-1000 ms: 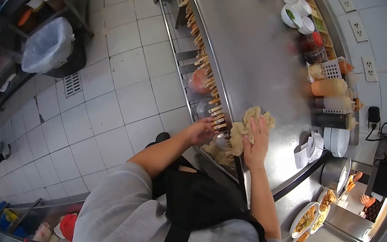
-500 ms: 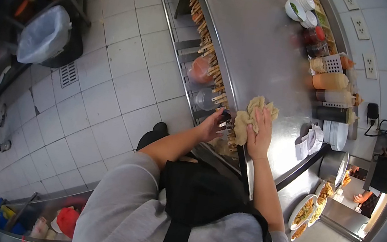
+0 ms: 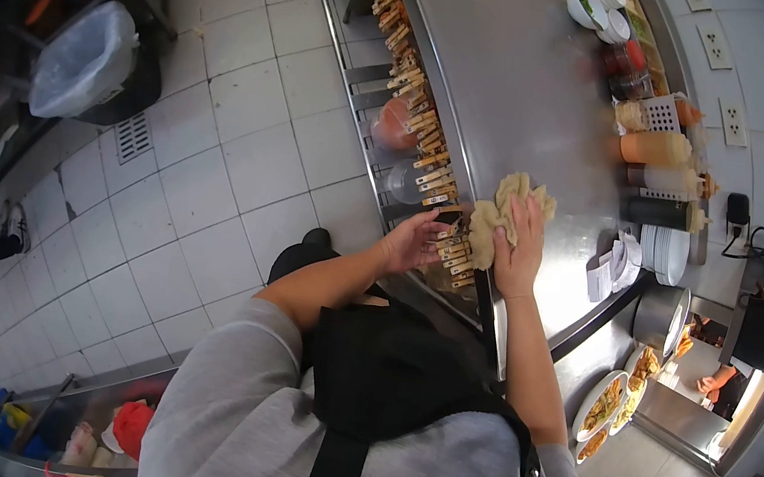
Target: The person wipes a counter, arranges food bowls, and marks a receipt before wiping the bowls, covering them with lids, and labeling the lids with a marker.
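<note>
My right hand (image 3: 520, 252) presses down on a crumpled beige cloth (image 3: 484, 235) at the front edge of the steel counter (image 3: 517, 80), its thumb and fingers over the folds. Along that edge hangs a long row of wooden clothespins (image 3: 407, 78). Beside the near end of the row is my left hand (image 3: 410, 241), with fingers curved and apart, close to the clothespins. A small dark piece sits among the pins just above its fingertips; I cannot make out what it is.
Sauce bottles (image 3: 656, 148), white bowls (image 3: 588, 8) and stacked plates (image 3: 667, 256) line the counter's back. Filled food plates (image 3: 600, 410) stand at the right, near a pass window with another person's hand (image 3: 711, 384). A lined bin (image 3: 85, 62) stands on the tiled floor.
My left hand has shifted slightly left, away from the dark piece. My right hand and the cloth stay at nearly the same spot. The whole view has turned a little.
</note>
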Motion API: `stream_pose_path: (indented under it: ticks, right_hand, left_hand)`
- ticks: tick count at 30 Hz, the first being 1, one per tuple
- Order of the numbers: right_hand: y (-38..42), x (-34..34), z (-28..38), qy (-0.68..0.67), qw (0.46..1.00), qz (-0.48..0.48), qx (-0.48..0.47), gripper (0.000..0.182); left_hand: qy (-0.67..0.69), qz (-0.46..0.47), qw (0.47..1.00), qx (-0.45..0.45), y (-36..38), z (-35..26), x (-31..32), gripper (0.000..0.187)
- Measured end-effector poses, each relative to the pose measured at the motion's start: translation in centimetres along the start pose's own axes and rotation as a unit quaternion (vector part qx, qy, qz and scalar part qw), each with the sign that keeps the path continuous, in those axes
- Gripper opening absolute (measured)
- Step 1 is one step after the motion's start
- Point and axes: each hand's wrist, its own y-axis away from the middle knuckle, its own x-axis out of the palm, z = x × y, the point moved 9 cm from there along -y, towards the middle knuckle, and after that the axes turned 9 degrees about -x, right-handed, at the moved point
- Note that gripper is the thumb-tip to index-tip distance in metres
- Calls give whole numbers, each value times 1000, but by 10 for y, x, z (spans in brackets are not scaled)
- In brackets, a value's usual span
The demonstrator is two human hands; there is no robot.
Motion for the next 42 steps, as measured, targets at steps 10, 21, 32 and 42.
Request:
stream_pose_path:
  ticks: [10, 21, 32, 42]
  right_hand:
    - [3, 1, -1, 15, 1000, -9, -6, 46]
    - [12, -5, -5, 40, 999, 9, 10, 53]
    - [121, -101, -16, -50, 996, -2, 70, 57]
    - [334, -203, -53, -117, 992, 45, 26, 18]
  left_hand:
    - [-45, 24, 998, 49, -6, 7, -8, 41]
    - [-349, -128, 928, 12, -8, 18, -4, 79]
    - [-459, -138, 878, 3, 70, 61, 21, 42]
    - [-793, 50, 574, 200, -25, 270, 307, 47]
